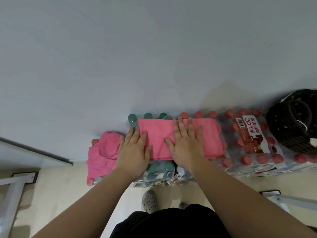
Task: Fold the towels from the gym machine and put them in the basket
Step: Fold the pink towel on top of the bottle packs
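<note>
The left hand (133, 150) and right hand (187, 145) press flat, fingers straight, on the folded towel (211, 134) atop the bottle packs (278, 152), the basket (291, 124) at their right end.

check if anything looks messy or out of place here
The crumpled towel at the left sags over the edge of the bottle packs, unlike the flat folded towel under the left hand and right hand. Also odd: shrink-wrapped bottles serve as the folding surface.
</note>
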`<state>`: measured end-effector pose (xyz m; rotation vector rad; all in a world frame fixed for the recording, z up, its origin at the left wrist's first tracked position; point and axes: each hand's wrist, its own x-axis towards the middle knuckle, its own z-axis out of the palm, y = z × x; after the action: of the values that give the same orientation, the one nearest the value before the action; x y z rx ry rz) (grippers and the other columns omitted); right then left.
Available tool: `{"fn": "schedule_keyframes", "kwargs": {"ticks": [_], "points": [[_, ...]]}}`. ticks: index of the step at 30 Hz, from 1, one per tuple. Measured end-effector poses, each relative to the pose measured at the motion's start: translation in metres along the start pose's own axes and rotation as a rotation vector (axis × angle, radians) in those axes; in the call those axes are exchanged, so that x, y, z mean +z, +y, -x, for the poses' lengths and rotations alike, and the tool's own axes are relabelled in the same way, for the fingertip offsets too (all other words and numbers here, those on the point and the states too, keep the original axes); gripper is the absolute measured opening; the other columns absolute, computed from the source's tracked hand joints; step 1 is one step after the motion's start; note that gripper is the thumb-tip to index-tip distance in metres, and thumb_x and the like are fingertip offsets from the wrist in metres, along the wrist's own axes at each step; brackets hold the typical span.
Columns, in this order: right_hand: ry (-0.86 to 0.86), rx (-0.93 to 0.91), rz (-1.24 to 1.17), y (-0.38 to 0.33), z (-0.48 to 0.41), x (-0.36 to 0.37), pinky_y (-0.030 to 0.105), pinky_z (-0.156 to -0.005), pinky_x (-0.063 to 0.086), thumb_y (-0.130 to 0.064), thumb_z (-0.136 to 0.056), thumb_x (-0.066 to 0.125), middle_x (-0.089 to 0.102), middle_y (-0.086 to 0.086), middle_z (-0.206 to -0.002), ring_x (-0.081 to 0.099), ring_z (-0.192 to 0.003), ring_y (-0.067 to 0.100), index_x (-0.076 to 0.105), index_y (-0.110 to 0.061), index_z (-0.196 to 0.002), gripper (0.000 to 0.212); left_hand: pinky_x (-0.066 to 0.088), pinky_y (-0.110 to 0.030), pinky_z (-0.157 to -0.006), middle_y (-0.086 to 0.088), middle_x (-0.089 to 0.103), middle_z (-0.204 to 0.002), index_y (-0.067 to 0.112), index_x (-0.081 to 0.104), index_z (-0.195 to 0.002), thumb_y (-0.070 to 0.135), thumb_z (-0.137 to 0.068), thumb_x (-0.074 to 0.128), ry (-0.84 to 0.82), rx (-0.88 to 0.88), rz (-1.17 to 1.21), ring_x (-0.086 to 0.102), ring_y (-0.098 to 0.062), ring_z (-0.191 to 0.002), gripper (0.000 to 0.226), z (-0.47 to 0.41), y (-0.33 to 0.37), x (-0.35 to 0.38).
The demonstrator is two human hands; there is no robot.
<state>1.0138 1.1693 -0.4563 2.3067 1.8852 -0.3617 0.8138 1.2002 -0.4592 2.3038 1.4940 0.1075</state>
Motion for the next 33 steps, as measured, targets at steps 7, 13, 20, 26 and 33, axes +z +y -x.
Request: {"fn": "schedule_keyframes", "kwargs": {"ticks": [7, 13, 20, 26, 33], "points": [[0.07, -0.045, 0.038, -0.001, 0.003, -0.001, 0.06, -0.116, -0.018, -0.069, -0.093, -0.004, -0.014, 0.001, -0.167, -0.025, -0.15, 0.03, -0.012, -0.02, -0.158, 0.082, 0.046, -0.045, -0.09, -0.01, 0.062, -0.113, 0.016, 0.06, -0.116, 0.047, -0.084, 0.049, 0.23, -0.116, 0.092, 0.055, -0.033, -0.101, 0.046, -0.016, 0.002, -0.008], [0.002, -0.039, 0.057, -0.006, 0.005, 0.006, 0.067, -0.116, -0.011, -0.071, -0.091, -0.006, -0.012, 0.001, -0.167, -0.018, -0.152, 0.029, -0.01, -0.017, -0.158, 0.086, 0.047, -0.045, -0.087, -0.009, 0.054, -0.105, 0.012, 0.058, -0.102, 0.052, -0.085, 0.062, 0.141, -0.287, 0.053, 0.052, -0.03, -0.1, 0.044, -0.032, 0.01, -0.015], [0.004, -0.06, 0.076, -0.005, 0.005, 0.005, 0.068, -0.115, -0.013, -0.07, -0.092, -0.006, -0.012, 0.006, -0.167, -0.024, -0.15, 0.03, -0.008, -0.014, -0.158, 0.087, 0.049, -0.039, -0.07, -0.006, 0.058, -0.08, 0.014, 0.049, -0.074, 0.027, -0.081, 0.066, 0.168, -0.274, 0.222, 0.057, -0.031, -0.079, 0.022, -0.036, 0.02, -0.016], [0.051, -0.124, -0.203, 0.007, 0.008, 0.002, 0.054, -0.121, -0.011, -0.07, -0.092, 0.0, -0.014, -0.002, -0.167, -0.028, -0.149, 0.019, -0.007, -0.019, -0.159, 0.085, 0.048, -0.03, -0.071, 0.004, 0.065, -0.084, 0.014, 0.06, -0.087, 0.007, -0.075, 0.066, 0.199, -0.458, 0.731, 0.062, -0.017, -0.082, 0.015, -0.032, 0.041, -0.034], [0.142, -0.07, -0.729, 0.078, 0.018, -0.017, 0.03, -0.124, -0.003, -0.067, -0.095, 0.012, -0.005, -0.015, -0.165, -0.014, -0.15, 0.0, 0.005, -0.026, -0.16, 0.077, 0.049, -0.019, -0.067, 0.017, 0.066, -0.094, 0.025, 0.058, -0.094, 0.009, -0.077, 0.072, 0.331, -0.328, 0.822, 0.064, -0.006, -0.081, 0.027, -0.04, 0.107, -0.057]]}}
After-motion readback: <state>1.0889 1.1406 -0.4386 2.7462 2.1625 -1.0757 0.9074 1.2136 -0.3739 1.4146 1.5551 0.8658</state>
